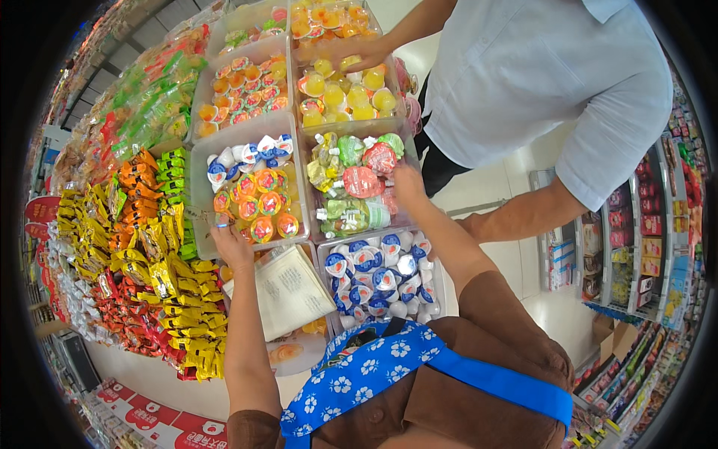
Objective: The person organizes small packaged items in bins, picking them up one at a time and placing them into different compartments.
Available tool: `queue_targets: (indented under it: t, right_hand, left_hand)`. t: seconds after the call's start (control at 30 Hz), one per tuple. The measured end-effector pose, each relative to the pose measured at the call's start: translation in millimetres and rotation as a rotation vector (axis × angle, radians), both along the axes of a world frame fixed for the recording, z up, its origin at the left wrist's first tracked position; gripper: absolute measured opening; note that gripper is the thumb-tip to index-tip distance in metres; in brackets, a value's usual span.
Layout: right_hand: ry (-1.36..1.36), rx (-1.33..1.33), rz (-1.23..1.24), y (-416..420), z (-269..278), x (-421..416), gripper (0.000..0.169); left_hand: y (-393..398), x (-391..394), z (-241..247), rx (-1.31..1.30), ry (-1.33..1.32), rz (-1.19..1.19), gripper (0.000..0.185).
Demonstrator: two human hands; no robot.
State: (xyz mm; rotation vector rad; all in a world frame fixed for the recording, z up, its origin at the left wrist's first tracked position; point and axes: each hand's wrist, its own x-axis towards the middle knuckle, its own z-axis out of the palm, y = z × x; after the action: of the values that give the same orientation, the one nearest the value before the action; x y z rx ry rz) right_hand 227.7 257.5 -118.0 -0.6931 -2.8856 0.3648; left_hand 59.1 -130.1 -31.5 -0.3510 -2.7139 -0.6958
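My left hand [233,245] is at the front left corner of a clear plastic bin [304,196] of orange-lidded jelly cups [262,199] and blue-and-white-lidded cups [255,154]. Its fingertips reach over the bin's wall, and whether they grip anything is unclear. At the right side of the neighbouring bin is my right hand [409,186], against drink or jelly pouches with spouts. A red pouch [381,157], a pink pouch [362,182] and green pouches [348,216] lie in there. My right fingers are partly hidden among them.
Before me stands another bin of blue-and-white-lidded cups [384,278], with a folded printed sheet [294,292] left of it. Across the bins, a person in a light shirt [516,84] has a hand [362,53] over yellow jelly cups [336,95]. Yellow snack packets [162,269] pile up leftward; shelves [628,241] stand at right.
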Motion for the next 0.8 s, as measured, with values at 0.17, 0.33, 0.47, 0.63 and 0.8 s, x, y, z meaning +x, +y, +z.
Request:
queue_targets:
  t: [0.17,0.33,0.47,0.63,0.8]
  right_hand:
    - [-0.014,-0.084,-0.136,12.3,40.4,-18.2,0.011]
    - [-0.116,-0.096,-0.202,2.6,58.4,-22.7,0.018]
    - [-0.129,-0.254,-0.146,-10.8,28.2,-28.6,0.014]
    - [0.12,-0.183,-0.149,11.7,24.9,-44.2,0.028]
    - [-0.045,-0.167,-0.089,26.4,-1.6,-55.8,0.047]
  left_hand:
    - [-4.7,0.1,-7.1,-0.024,-0.019,-0.013,0.016]
    - [0.7,-2.2,-5.6,0.061,0.058,-0.04,0.014]
    - [-2.9,-2.8,-4.8,-0.001,0.006,-0.038,0.018]
    - [-5.5,-2.1,-7.0,0.008,-0.023,-0.005,0.02]
    - [-4.5,-3.8,-9.1,0.043,0.022,-0.045,0.019]
